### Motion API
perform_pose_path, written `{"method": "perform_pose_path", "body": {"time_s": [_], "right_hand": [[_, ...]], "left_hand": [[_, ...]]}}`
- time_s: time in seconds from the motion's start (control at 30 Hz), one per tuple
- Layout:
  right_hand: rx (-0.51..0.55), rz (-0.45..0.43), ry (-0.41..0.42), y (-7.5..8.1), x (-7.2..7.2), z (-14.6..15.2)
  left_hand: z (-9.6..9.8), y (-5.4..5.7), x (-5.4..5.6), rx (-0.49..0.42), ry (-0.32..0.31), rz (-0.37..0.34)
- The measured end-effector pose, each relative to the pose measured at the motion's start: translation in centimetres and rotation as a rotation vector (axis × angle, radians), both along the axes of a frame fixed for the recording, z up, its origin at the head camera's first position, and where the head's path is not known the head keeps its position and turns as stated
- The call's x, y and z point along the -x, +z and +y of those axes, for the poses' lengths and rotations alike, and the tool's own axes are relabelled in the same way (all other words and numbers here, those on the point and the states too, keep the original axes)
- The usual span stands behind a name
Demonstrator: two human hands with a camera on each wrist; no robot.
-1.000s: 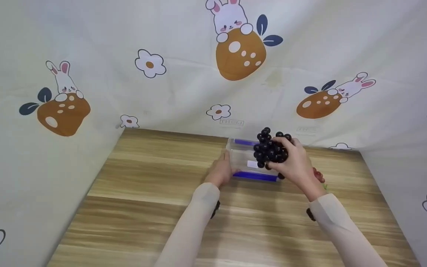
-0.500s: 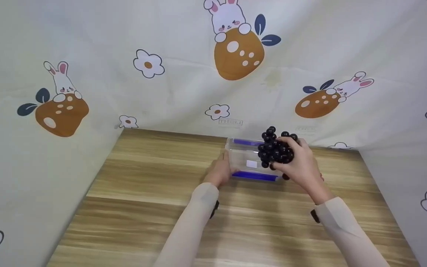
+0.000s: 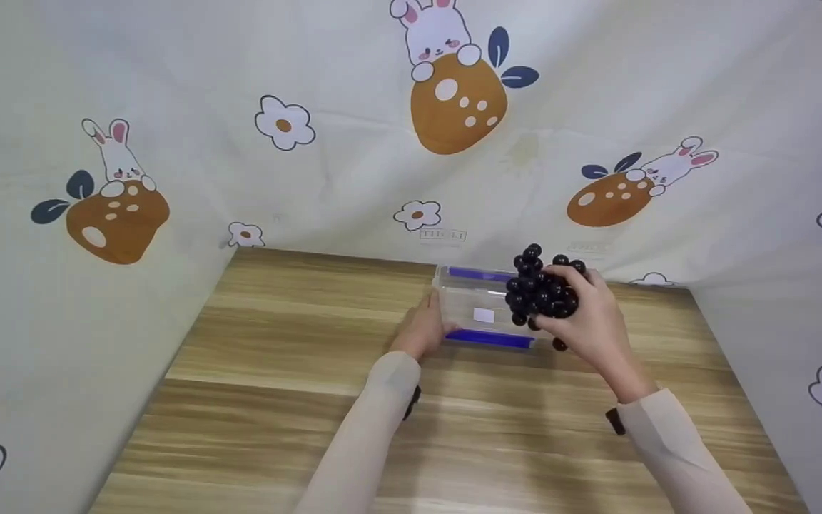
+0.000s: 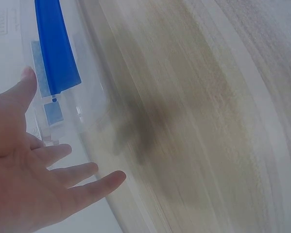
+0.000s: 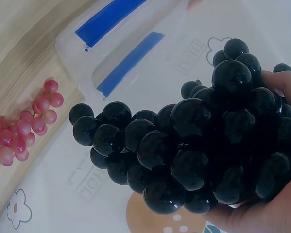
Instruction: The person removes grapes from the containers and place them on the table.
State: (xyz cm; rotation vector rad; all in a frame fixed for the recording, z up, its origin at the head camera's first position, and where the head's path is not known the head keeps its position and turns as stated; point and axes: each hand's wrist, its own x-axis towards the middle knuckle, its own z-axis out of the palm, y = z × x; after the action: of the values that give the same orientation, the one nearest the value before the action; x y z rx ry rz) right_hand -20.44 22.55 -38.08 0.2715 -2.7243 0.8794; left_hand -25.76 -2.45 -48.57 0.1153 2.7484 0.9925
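Observation:
In the head view my right hand [image 3: 593,325] grips a bunch of black grapes [image 3: 543,296], thumb below and fingers above. The bunch is held up over the right end of a clear plastic box [image 3: 464,303] with blue clips. My left hand [image 3: 422,328] rests against the box's left end. Its fingers look straight and spread in the left wrist view, with the thumb near a blue clip [image 4: 58,48]. Dark round grapes [image 5: 194,141] fill much of the right wrist view. Beyond them a bunch of red grapes [image 5: 24,128] lies on the table; my right hand and arm hide it from the head view.
The box stands near the back edge of a wood-grain table [image 3: 297,321]. A pale cloth [image 3: 340,171] printed with rabbits and flowers rises behind the table and along both sides. A small white label [image 3: 484,315] shows on the box.
My right hand has moved a little to the right with the black grapes, showing more of the box. The red grapes have slipped out of the head view behind it. My left hand stays put.

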Motion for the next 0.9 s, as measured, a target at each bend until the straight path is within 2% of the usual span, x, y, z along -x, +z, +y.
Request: {"method": "perform_pose_path", "body": {"time_s": [0.53,0.77,0.9], "right_hand": [[0.006,-0.014,-0.019,0.0,-0.9,1.0],[0.022,-0.017,-0.029,-0.1,-1.2,1.4],[0.026,-0.01,-0.032,-0.3,-1.2,1.6]], "left_hand": [[0.0,0.1,-0.1,-0.009,0.015,0.025],[0.0,0.2,-0.1,0.001,0.0,-0.028],[0.0,0.1,0.0,0.001,-0.006,-0.026]]}}
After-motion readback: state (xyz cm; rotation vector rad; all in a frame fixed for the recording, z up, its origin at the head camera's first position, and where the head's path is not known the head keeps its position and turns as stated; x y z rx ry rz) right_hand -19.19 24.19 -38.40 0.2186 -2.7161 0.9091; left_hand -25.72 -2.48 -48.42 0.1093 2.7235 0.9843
